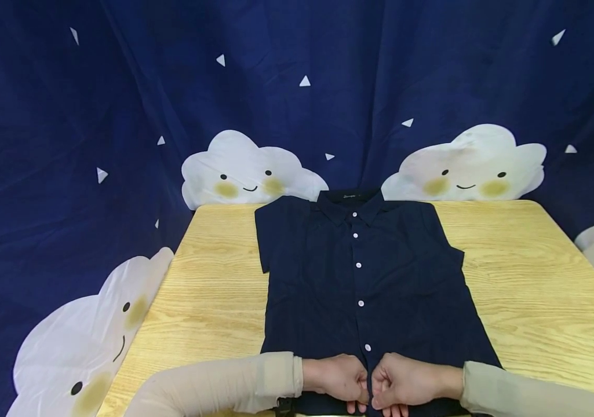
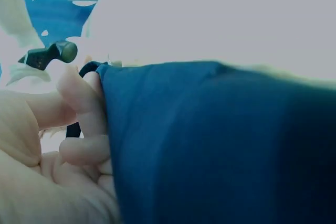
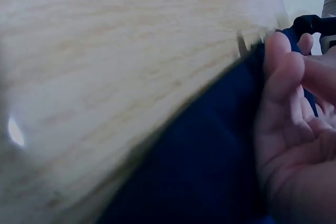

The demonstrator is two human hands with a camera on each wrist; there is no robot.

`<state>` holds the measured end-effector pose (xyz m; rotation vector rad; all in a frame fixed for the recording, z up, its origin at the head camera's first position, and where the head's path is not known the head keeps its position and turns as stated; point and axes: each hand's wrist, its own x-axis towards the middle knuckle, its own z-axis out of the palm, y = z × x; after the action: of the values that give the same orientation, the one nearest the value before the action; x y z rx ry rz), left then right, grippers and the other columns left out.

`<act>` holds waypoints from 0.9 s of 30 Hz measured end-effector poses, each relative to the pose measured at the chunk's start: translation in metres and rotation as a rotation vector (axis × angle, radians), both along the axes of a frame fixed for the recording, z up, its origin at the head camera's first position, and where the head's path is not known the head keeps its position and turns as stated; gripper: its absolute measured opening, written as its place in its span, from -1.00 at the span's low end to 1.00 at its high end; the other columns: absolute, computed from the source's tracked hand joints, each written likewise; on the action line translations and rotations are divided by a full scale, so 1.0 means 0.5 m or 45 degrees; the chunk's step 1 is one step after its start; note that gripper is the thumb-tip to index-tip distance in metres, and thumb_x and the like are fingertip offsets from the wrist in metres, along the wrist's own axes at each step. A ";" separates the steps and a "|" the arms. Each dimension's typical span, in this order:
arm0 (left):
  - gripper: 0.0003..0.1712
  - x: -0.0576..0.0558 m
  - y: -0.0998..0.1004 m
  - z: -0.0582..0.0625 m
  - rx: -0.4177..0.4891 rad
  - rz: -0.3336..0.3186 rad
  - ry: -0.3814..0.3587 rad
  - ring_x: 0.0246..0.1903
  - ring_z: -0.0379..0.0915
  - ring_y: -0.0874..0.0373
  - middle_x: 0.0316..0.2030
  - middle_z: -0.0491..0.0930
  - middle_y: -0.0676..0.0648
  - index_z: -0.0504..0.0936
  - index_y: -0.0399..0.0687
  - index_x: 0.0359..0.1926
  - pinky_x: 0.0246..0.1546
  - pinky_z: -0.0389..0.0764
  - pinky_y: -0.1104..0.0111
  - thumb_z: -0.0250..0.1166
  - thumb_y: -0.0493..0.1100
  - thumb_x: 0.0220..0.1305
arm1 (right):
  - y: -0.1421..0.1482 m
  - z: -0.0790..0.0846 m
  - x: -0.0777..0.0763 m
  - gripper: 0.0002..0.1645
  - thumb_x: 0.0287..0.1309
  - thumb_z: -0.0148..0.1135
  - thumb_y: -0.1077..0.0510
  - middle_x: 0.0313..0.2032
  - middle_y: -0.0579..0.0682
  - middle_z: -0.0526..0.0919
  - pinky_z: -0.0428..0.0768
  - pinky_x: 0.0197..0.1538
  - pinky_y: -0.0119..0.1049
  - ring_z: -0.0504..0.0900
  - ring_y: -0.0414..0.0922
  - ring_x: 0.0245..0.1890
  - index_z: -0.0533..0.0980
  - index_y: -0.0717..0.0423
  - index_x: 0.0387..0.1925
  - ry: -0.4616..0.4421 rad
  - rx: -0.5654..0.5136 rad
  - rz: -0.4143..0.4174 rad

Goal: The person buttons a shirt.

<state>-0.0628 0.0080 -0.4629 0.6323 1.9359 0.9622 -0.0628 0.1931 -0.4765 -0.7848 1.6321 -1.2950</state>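
Observation:
A dark navy short-sleeved shirt (image 1: 317, 289) lies front up on the table, its collar at the far edge and its hem toward me. White buttons run down its front placket. Low on that placket, beneath the lowest visible button (image 1: 367, 347), my left hand (image 1: 339, 377) pinches the cloth from the left side. Close against it, my right hand (image 1: 406, 379) pinches from the right, thumb and fingers curled. In the left wrist view, the navy cloth (image 2: 199, 140) stretches away beside the curled fingers. The cloth between the fingertips is mostly hidden.
The light wood-grain table (image 1: 213, 278) extends on both sides of the shirt. A dark blue curtain (image 1: 276, 46) with smiling white clouds (image 1: 255, 168) hangs behind it and along the sides. Dark wrist straps show near the hands.

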 end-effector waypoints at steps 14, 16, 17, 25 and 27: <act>-0.80 -0.007 -0.004 0.003 0.082 0.023 -0.255 -0.81 0.35 0.31 -0.81 0.45 0.01 0.51 -0.19 -0.70 -0.77 0.28 0.55 0.25 -0.39 -0.02 | -0.010 0.005 0.006 -0.77 -0.05 0.24 0.17 -0.73 -0.08 0.56 0.42 -0.74 -0.45 0.47 -0.32 -0.76 0.54 0.30 -0.61 -0.133 0.105 -0.106; -0.79 -0.007 -0.004 0.004 0.042 -0.026 -0.151 -0.81 0.39 0.29 -0.81 0.46 0.03 0.51 -0.14 -0.71 -0.71 0.37 0.55 0.29 -0.33 -0.02 | -0.011 0.004 0.008 -0.78 -0.06 0.23 0.18 -0.74 -0.12 0.54 0.37 -0.73 -0.54 0.46 -0.34 -0.76 0.54 0.30 -0.60 -0.192 0.120 -0.120; -0.78 -0.006 -0.003 0.004 0.016 -0.051 -0.089 -0.80 0.41 0.29 -0.81 0.47 0.04 0.51 -0.12 -0.71 -0.66 0.41 0.55 0.30 -0.30 -0.02 | -0.011 0.004 0.008 -0.79 -0.07 0.23 0.19 -0.74 -0.13 0.54 0.36 -0.73 -0.56 0.46 -0.35 -0.76 0.54 0.31 -0.60 -0.213 0.123 -0.125; -0.71 0.002 0.002 0.005 -0.171 -0.111 0.174 -0.83 0.41 0.33 -0.86 0.45 0.13 0.49 -0.03 -0.80 -0.63 0.42 0.60 0.35 -0.22 -0.06 | -0.016 0.002 0.012 -0.83 -0.10 0.21 0.26 -0.75 -0.10 0.53 0.36 -0.74 -0.54 0.45 -0.34 -0.77 0.52 0.34 -0.62 -0.135 0.129 -0.128; -0.71 0.001 0.001 0.004 -0.186 -0.097 0.177 -0.84 0.41 0.32 -0.86 0.45 0.13 0.49 -0.03 -0.81 -0.64 0.42 0.60 0.35 -0.22 -0.07 | -0.017 0.002 0.011 -0.86 -0.10 0.20 0.27 -0.76 -0.09 0.54 0.38 -0.77 -0.49 0.46 -0.33 -0.79 0.52 0.29 -0.64 -0.037 0.126 -0.113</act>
<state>-0.0620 0.0085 -0.4607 0.6981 2.0672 0.7387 -0.0575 0.1845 -0.4757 -0.6375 1.7105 -1.2711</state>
